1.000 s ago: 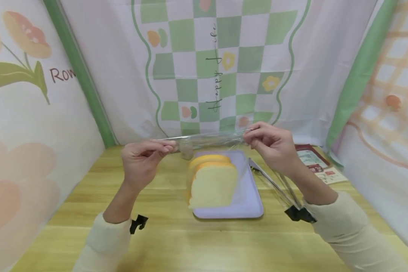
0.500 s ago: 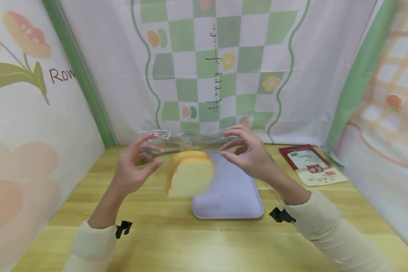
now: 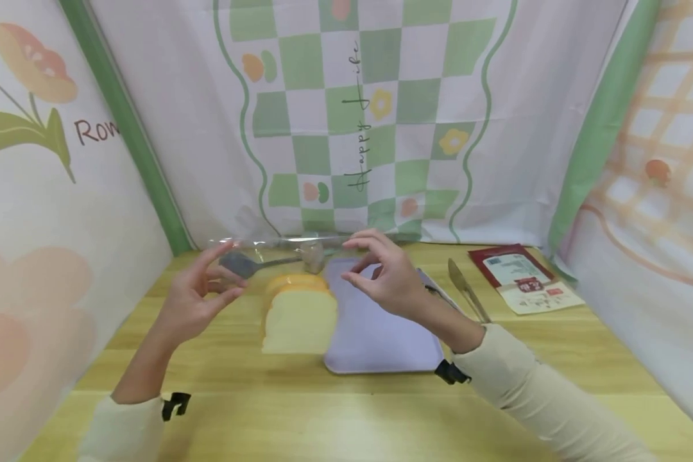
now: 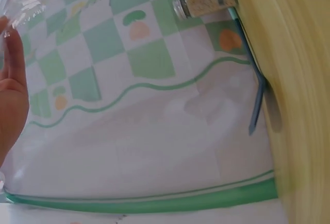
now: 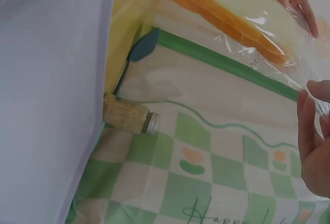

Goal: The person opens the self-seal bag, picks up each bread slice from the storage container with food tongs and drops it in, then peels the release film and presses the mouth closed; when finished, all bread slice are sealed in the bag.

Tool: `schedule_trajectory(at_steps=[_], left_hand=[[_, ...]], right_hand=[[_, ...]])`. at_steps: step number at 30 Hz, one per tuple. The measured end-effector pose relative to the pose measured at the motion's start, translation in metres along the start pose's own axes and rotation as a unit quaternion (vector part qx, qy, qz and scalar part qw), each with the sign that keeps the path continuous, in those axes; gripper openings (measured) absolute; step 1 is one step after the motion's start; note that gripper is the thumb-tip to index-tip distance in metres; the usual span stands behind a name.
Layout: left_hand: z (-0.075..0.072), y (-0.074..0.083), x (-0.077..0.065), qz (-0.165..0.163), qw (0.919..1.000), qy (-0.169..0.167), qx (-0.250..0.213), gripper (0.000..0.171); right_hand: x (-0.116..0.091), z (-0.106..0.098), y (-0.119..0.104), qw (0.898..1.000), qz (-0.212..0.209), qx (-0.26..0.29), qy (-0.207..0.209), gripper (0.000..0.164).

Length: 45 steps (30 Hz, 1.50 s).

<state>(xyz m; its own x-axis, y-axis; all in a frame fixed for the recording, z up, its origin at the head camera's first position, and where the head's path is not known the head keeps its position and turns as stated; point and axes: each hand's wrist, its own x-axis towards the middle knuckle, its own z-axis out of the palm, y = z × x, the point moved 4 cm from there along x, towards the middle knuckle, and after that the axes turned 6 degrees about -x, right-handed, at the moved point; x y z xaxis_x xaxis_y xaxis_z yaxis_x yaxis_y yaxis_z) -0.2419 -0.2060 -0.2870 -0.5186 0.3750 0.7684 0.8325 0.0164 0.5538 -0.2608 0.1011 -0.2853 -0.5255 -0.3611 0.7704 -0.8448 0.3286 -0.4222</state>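
Observation:
Two slices of bread (image 3: 300, 321) stand upright in a clear plastic bag (image 3: 277, 244), left of a lavender tray (image 3: 393, 346). My left hand (image 3: 193, 295) holds the left end of the bag's mouth, index finger raised along the far edge and thumb lower. The right hand (image 3: 389, 276) holds the other end with fingers bent above the thumb, over the tray. In the right wrist view the film shines around the bread (image 5: 232, 7), and finger and thumb of the right hand (image 5: 314, 141) meet its edge. The film is too clear to trace fully.
Behind the bag lie a dark blue-grey spatula (image 3: 239, 263) and a small jar of pale grains (image 3: 313, 256). Right of the tray are a table knife (image 3: 464, 285), another metal utensil partly hidden by my arm, and a red-and-white packet (image 3: 525, 279). Curtains surround the wooden table.
Both hands have carried the bagged bread leftward off the tray, now beside it. Their fingers spread from tight pinches. The spatula, jar and knife show more plainly.

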Motion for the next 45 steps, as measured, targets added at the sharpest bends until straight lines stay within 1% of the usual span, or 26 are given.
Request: schedule_trajectory(at_steps=[4, 8, 9, 11, 14, 17, 20, 24, 28, 33, 37, 41, 45], left_hand=[[-0.010, -0.004, -0.009, -0.033, 0.9992, -0.012, -0.019, 0.079], [-0.019, -0.008, -0.019, -0.084, 0.9959, -0.032, -0.007, 0.078], [-0.021, -0.009, -0.021, -0.096, 0.9947, -0.036, -0.003, 0.081], [-0.025, -0.011, -0.026, -0.117, 0.9922, -0.043, 0.008, 0.081], [-0.029, -0.012, -0.030, -0.124, 0.9913, -0.043, -0.003, 0.080], [-0.032, -0.014, -0.031, -0.130, 0.9906, -0.040, -0.016, 0.079], [-0.035, -0.018, -0.030, -0.146, 0.9884, -0.040, -0.009, 0.079], [-0.035, -0.027, -0.031, -0.175, 0.9832, -0.053, 0.010, 0.082], [-0.034, -0.039, -0.033, -0.203, 0.9773, -0.061, 0.009, 0.083], [-0.031, -0.057, -0.031, -0.231, 0.9700, -0.077, -0.002, 0.085], [-0.032, -0.076, -0.029, -0.253, 0.9630, -0.093, -0.004, 0.086], [-0.034, -0.095, -0.030, -0.277, 0.9550, -0.106, -0.004, 0.087], [-0.037, -0.110, -0.034, -0.285, 0.9513, -0.117, 0.001, 0.086]], right_hand=[[-0.003, 0.012, 0.001, 0.999, 0.023, 0.016, -0.017, 0.043], [-0.006, 0.024, 0.002, 0.997, 0.052, 0.036, -0.039, 0.042], [-0.006, 0.027, 0.003, 0.996, 0.059, 0.041, -0.043, 0.042], [-0.008, 0.033, 0.004, 0.995, 0.067, 0.051, -0.050, 0.042], [-0.010, 0.039, 0.004, 0.994, 0.073, 0.061, -0.056, 0.043], [-0.010, 0.043, 0.004, 0.993, 0.080, 0.066, -0.060, 0.044], [-0.009, 0.046, 0.006, 0.991, 0.092, 0.072, -0.062, 0.045], [-0.009, 0.052, 0.013, 0.986, 0.119, 0.088, -0.072, 0.045], [-0.010, 0.057, 0.025, 0.977, 0.162, 0.112, -0.086, 0.047], [-0.010, 0.062, 0.041, 0.968, 0.205, 0.114, -0.086, 0.049], [-0.008, 0.067, 0.052, 0.965, 0.223, 0.106, -0.085, 0.050], [-0.005, 0.076, 0.065, 0.963, 0.235, 0.090, -0.092, 0.050], [-0.003, 0.087, 0.078, 0.961, 0.245, 0.076, -0.104, 0.050]])
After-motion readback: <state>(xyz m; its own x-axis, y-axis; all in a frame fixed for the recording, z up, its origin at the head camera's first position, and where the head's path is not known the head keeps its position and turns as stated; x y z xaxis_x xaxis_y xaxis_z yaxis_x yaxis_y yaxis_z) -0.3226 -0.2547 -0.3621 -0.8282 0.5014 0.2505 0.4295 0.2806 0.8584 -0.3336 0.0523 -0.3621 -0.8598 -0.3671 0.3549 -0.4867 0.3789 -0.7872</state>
